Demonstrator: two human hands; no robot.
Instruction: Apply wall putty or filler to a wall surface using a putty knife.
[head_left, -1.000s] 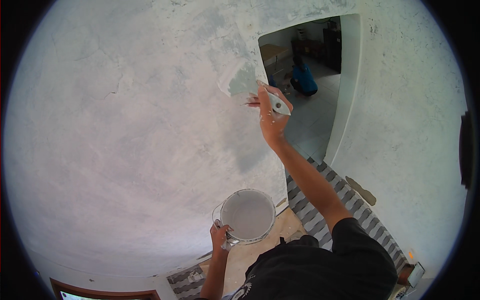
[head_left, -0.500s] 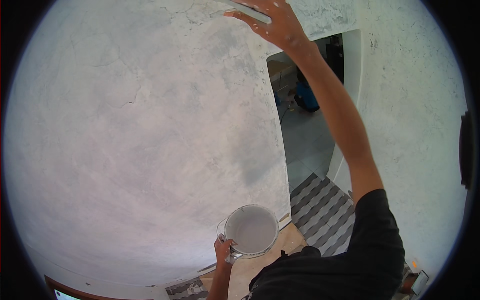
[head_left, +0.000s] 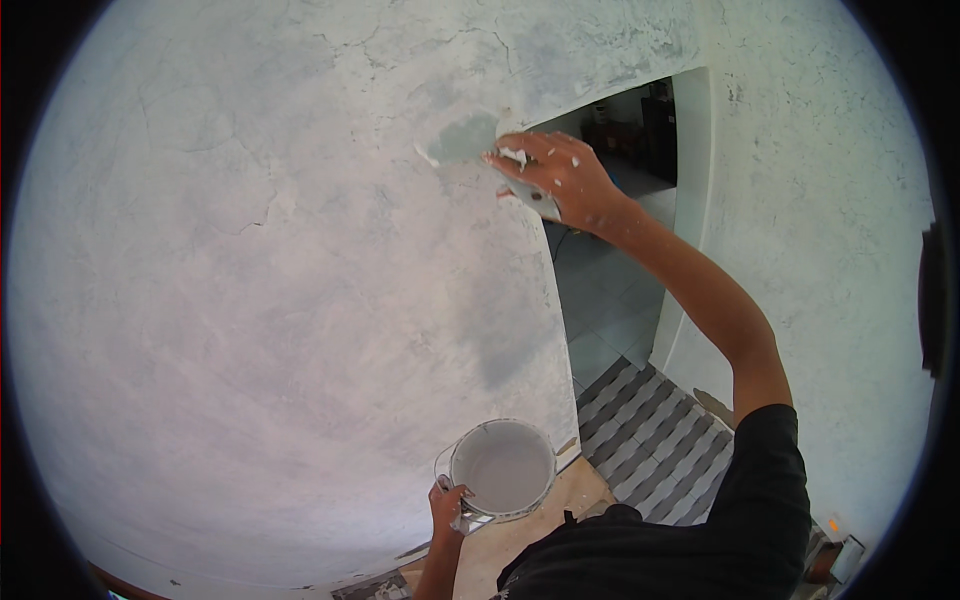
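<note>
My right hand (head_left: 573, 180), flecked with pale filler, grips a scraper (head_left: 540, 205) with a light, plaster-smeared body and a hole in it. It is at the top-left corner of the doorway, just beside a grey-green patch (head_left: 460, 138) on the mottled whitish wall (head_left: 260, 300); whether the blade touches is unclear. Low in the view, my left hand (head_left: 448, 508) holds a pail (head_left: 500, 432) by its side and handle. Pale grey paste shows inside the pail.
The doorway (head_left: 610, 300) opens onto a tiled room with dark furniture (head_left: 657, 130); a bit of blue clothing (head_left: 616, 181) shows behind my arm. Right of it runs a cracked wall (head_left: 800, 250). Below are patterned tiles (head_left: 645, 430) and a tan board (head_left: 590, 488).
My right hand rose high up the wall half a second ago and has come down to the doorway corner. The person beyond is now mostly hidden. The pail sits slightly lower in view.
</note>
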